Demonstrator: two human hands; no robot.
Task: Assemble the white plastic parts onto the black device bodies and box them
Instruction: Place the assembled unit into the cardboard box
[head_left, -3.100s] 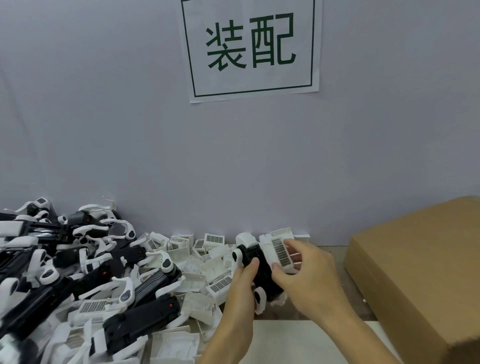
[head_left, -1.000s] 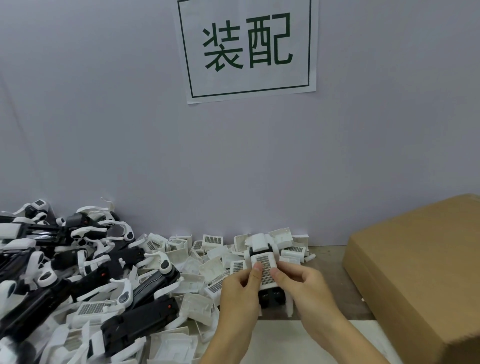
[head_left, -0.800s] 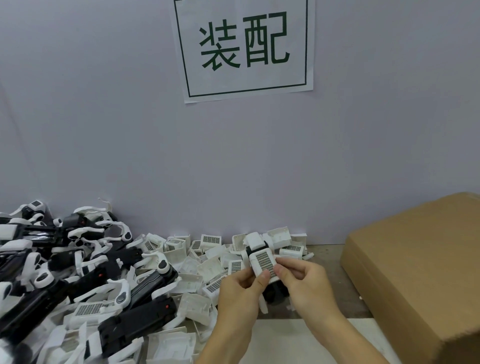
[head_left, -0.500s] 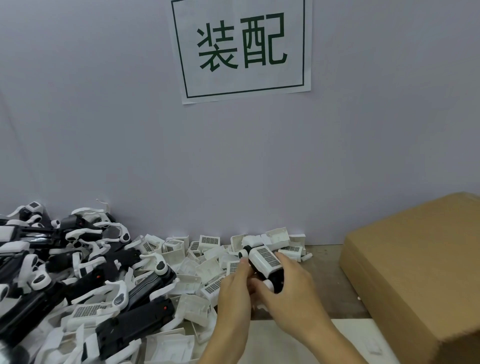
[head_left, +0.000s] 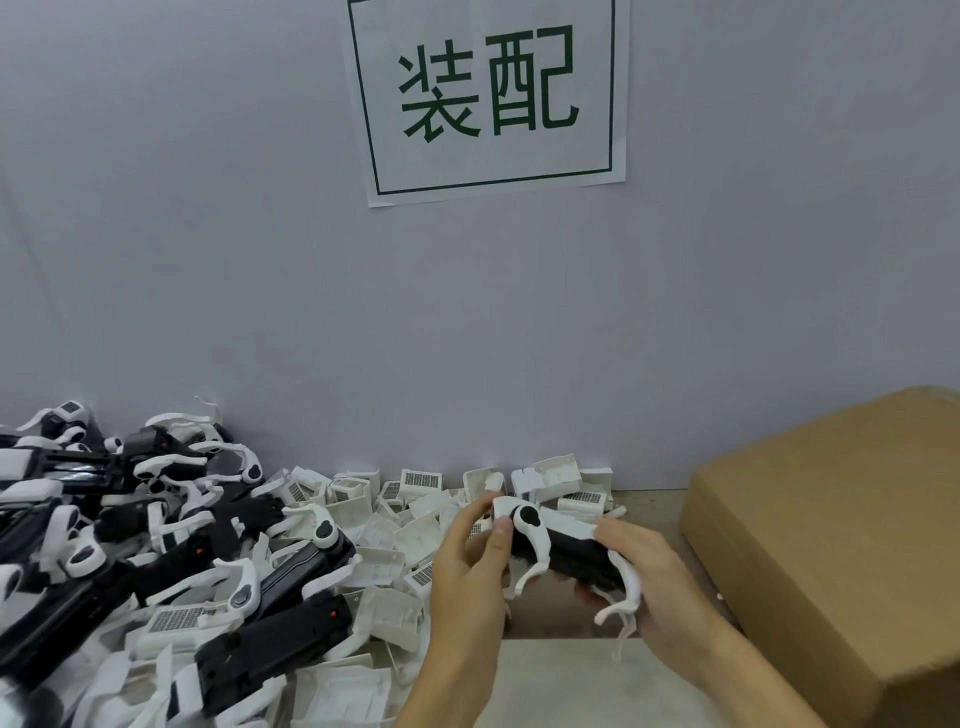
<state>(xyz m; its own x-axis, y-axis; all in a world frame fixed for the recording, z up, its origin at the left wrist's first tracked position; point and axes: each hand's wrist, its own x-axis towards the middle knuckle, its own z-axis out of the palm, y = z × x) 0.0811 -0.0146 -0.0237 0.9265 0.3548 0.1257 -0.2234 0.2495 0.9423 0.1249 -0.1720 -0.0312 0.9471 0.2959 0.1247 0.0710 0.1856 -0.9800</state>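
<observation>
Black device body (head_left: 574, 556); white curved arms

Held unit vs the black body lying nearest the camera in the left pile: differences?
The held unit is off the table, gripped by the left hand and right hand; the pile body lies among loose white parts. The held unit shows a white cap with a round black button; the pile body shows a red dot. Both are black with white arms.

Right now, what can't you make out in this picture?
- Box, head view: its right and lower parts are cut off by the frame edge; nothing inside shows.
- Device: its underside is hidden by the left hand and right hand.
- Barcode labels: too small to read.
- Pile: cut off at the left edge.
</observation>
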